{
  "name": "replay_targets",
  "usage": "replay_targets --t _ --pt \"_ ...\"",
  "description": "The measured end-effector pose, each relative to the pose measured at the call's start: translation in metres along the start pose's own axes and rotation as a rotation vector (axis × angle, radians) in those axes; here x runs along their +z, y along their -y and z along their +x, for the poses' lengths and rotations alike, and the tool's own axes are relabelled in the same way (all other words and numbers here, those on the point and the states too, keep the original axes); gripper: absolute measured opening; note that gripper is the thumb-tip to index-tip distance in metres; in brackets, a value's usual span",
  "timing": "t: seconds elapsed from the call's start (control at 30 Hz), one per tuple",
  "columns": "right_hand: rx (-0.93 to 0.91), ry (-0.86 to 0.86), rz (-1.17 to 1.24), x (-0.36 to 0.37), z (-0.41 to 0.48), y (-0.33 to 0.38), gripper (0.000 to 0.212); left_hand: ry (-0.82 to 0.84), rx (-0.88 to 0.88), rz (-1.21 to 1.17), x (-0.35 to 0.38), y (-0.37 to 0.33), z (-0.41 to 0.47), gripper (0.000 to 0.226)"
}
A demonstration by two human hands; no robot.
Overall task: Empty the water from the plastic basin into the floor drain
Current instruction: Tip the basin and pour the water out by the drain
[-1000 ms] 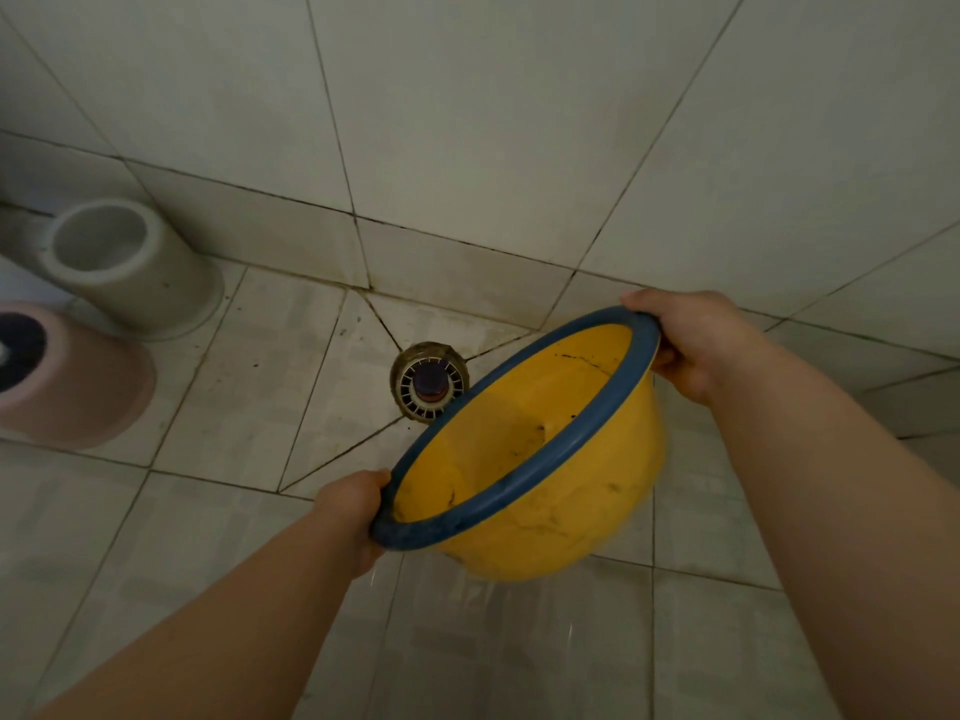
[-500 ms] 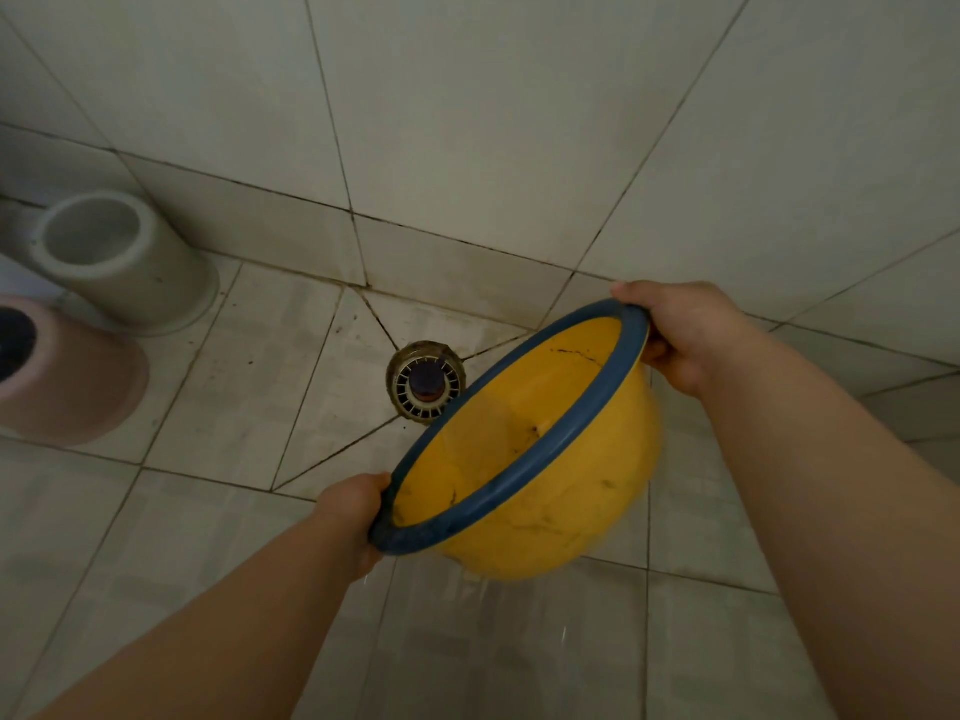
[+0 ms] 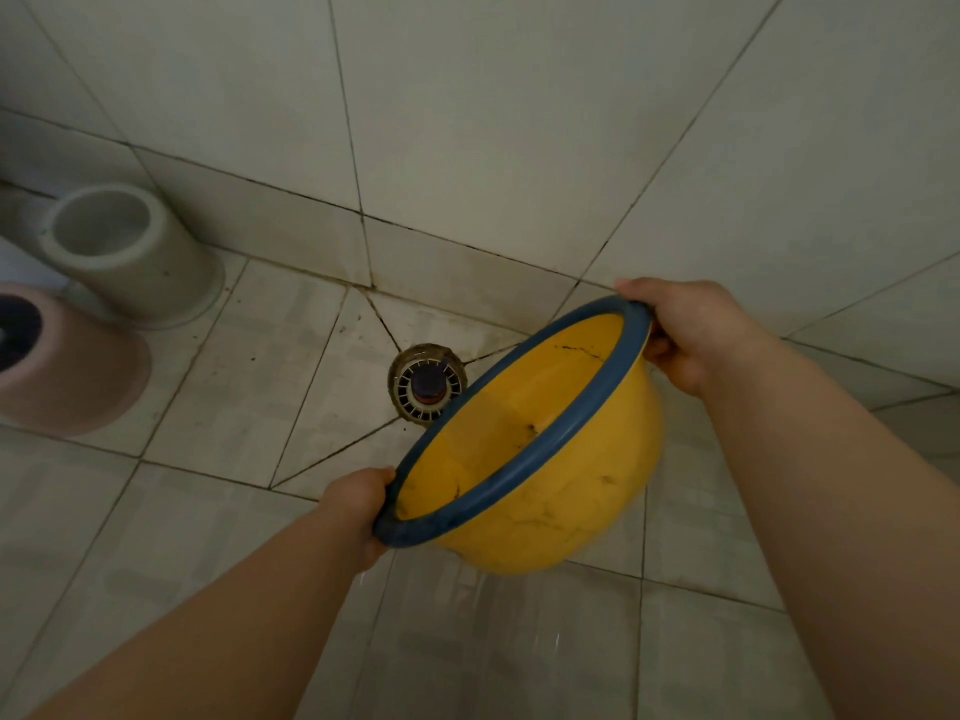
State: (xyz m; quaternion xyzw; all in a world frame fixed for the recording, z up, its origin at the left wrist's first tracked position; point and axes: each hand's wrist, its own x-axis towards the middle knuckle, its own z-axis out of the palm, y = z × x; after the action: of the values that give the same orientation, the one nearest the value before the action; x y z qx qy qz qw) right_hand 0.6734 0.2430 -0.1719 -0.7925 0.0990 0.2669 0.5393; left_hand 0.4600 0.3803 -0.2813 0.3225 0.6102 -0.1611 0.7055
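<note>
A round yellow plastic basin with a blue rim [image 3: 540, 475] is being held in the air above the tiled floor [image 3: 218, 511], tipped steeply toward the round slotted floor drain [image 3: 427, 384] in the corner. Its near rim is being gripped by the left hand [image 3: 358, 504], its far rim by the right hand [image 3: 693, 332], both closed around the edge. A grey plastic bucket [image 3: 124, 252] and a pink one [image 3: 67, 371] are standing well apart at the left.
</note>
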Motion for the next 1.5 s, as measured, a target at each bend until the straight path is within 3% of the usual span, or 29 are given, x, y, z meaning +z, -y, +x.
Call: replay_targets --t 1.5 --pt "-0.035 -0.008 0.005 0.028 0.003 0.015 0.023 0.058 -0.046 -0.072 -0.001 -0.008 0.018 0.047"
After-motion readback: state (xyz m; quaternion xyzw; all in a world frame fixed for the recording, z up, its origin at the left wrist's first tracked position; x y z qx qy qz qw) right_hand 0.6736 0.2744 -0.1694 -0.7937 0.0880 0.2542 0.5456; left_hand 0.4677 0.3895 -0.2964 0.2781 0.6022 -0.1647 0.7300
